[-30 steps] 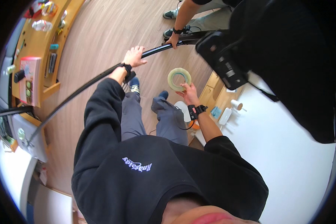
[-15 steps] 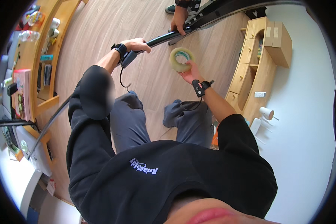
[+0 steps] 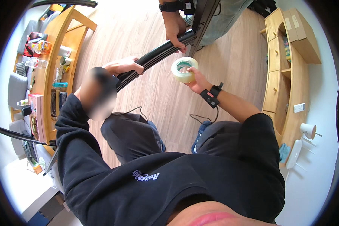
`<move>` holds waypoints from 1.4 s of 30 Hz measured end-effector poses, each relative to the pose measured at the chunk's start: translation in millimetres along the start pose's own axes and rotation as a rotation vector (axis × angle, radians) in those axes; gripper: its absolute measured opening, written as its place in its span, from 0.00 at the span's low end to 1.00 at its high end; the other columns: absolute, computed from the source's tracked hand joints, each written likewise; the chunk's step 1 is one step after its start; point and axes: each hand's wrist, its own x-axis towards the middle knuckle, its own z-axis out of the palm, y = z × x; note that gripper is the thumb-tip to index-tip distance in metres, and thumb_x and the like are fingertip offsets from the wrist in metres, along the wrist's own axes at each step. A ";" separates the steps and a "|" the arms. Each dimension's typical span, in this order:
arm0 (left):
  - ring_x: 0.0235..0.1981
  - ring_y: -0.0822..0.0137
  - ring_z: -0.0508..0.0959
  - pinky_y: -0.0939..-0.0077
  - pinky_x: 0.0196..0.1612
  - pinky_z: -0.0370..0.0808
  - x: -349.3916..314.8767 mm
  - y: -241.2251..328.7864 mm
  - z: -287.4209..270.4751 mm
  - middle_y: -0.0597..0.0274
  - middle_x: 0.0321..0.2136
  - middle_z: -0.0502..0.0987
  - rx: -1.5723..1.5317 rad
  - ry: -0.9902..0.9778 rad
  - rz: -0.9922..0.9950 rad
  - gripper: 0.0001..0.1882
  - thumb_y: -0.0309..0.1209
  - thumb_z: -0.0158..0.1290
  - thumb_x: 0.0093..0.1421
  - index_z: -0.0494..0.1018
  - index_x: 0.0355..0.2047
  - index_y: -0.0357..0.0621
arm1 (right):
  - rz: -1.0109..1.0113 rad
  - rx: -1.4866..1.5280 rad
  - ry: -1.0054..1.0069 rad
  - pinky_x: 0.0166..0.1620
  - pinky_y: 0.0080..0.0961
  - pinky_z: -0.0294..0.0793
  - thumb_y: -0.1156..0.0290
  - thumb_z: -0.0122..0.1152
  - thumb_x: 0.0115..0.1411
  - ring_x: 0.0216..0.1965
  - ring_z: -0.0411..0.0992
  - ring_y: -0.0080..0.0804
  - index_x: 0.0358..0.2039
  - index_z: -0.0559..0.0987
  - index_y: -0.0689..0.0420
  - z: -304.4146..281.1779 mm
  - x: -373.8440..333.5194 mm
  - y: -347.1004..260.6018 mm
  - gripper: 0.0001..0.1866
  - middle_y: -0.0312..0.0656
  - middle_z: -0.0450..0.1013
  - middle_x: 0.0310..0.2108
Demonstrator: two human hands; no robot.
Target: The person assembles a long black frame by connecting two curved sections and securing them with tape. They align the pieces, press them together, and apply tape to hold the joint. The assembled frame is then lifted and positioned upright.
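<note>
My left hand [image 3: 125, 67] is closed around a long black grooved bar [image 3: 152, 56], which slants from the middle left up to the right. In my right hand [image 3: 199, 83] is a roll of clear packing tape [image 3: 181, 78], the thumb inside its ring and the fingers beneath. The roll is held just below the bar, seemingly apart from it. A co-worker's hand [image 3: 174, 32] grips the bar's upper end, beside an upright dark frame [image 3: 204, 22]. Part of my left wrist is smeared by a blur.
A wooden shelf table [image 3: 49, 71] with bottles and boxes stands on the left. Along the right wall runs a wooden drawer cabinet [image 3: 274, 73], bearing a cardboard box [image 3: 303, 41]. Black cables [image 3: 211, 119] hang near my legs above the wooden floor [image 3: 233, 60].
The bar now shows its grooved side. The dark frame at the top has swung more upright, with the co-worker's legs visible behind it. Both my hands keep their holds, slightly lower in view.
</note>
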 end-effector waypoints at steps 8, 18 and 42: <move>0.41 0.66 0.83 0.70 0.48 0.80 0.0 -9.2 7.5 0.55 0.43 0.83 -0.239 0.008 0.058 0.34 0.37 0.63 0.52 0.70 0.58 0.36 | -0.028 -0.031 -0.129 0.73 0.42 0.68 0.70 0.60 0.70 0.65 0.71 0.40 0.64 0.67 0.56 23.2 -26.5 -25.2 0.24 0.43 0.70 0.62; 0.44 0.64 0.84 0.69 0.50 0.81 -5.5 -7.1 5.3 0.50 0.45 0.83 -0.181 0.002 0.089 0.38 0.42 0.65 0.54 0.69 0.60 0.32 | -0.107 0.020 -0.286 0.74 0.43 0.67 0.72 0.56 0.71 0.64 0.71 0.39 0.63 0.67 0.56 39.6 -20.7 -40.4 0.21 0.43 0.71 0.60; 0.41 0.64 0.84 0.69 0.45 0.83 22.3 23.2 14.3 0.51 0.44 0.83 -0.109 0.068 0.187 0.37 0.53 0.65 0.62 0.72 0.58 0.34 | -0.151 0.016 -0.204 0.76 0.42 0.65 0.72 0.53 0.72 0.69 0.69 0.41 0.67 0.64 0.58 31.9 -22.1 -30.6 0.25 0.46 0.69 0.65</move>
